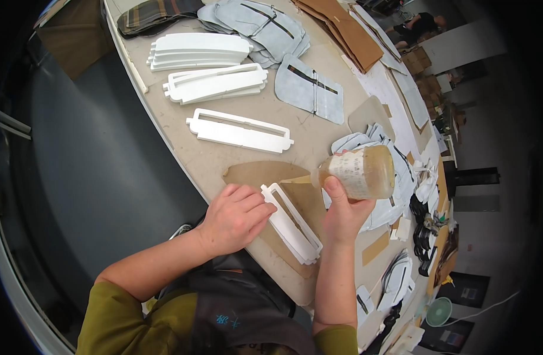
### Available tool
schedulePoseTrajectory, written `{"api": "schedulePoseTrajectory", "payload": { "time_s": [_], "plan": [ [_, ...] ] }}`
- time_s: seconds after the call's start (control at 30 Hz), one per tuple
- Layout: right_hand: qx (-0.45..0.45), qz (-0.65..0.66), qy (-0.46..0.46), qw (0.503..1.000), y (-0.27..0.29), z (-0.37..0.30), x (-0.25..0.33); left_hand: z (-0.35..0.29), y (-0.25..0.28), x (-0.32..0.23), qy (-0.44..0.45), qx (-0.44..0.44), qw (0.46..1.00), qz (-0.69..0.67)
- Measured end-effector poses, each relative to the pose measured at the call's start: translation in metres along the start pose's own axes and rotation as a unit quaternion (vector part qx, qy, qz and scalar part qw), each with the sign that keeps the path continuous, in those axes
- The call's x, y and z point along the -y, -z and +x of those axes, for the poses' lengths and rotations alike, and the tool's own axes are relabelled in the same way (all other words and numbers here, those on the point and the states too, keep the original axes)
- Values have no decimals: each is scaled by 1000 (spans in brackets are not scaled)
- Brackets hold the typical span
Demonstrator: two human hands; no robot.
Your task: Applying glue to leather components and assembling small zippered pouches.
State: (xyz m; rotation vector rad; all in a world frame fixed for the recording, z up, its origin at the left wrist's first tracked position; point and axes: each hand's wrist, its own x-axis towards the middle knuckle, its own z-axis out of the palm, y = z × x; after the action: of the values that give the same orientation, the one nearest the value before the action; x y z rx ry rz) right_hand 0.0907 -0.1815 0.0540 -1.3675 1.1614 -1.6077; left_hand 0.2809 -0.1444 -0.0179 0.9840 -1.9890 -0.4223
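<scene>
Dark apron [248,322] sits below both grips. Left grip [240,216] curls against the upper end of a slotted white frame [289,233]; whether it pinches, I cannot tell. Rightward of it, the frame lies over the worktop [165,127]. Further right, the right grip [349,216] clasps a tipped amber bottle [372,171], nozzle [300,178] pointing left.
</scene>
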Motion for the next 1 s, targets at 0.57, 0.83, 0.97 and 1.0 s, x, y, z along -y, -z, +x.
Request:
{"api": "schedulePoseTrajectory", "payload": {
  "time_s": [0.57, 0.83, 0.97, 1.0],
  "plan": [
    [-11, 31, -65, 997, -1, 14, -12, 1, 0, -1, 8, -5, 1000, 8],
    [5, 4, -86, 996, 12, 16, -8, 3, 0, -3, 10, -8, 1000, 9],
    [-5, 1, -109, 994, 25, 11, -5, 4, 0, -3, 7, -5, 1000, 7],
    [-7, 3, -116, 993, 28, 9, -4, 4, 0, -2, 2, -5, 1000, 13]
  ]
}}
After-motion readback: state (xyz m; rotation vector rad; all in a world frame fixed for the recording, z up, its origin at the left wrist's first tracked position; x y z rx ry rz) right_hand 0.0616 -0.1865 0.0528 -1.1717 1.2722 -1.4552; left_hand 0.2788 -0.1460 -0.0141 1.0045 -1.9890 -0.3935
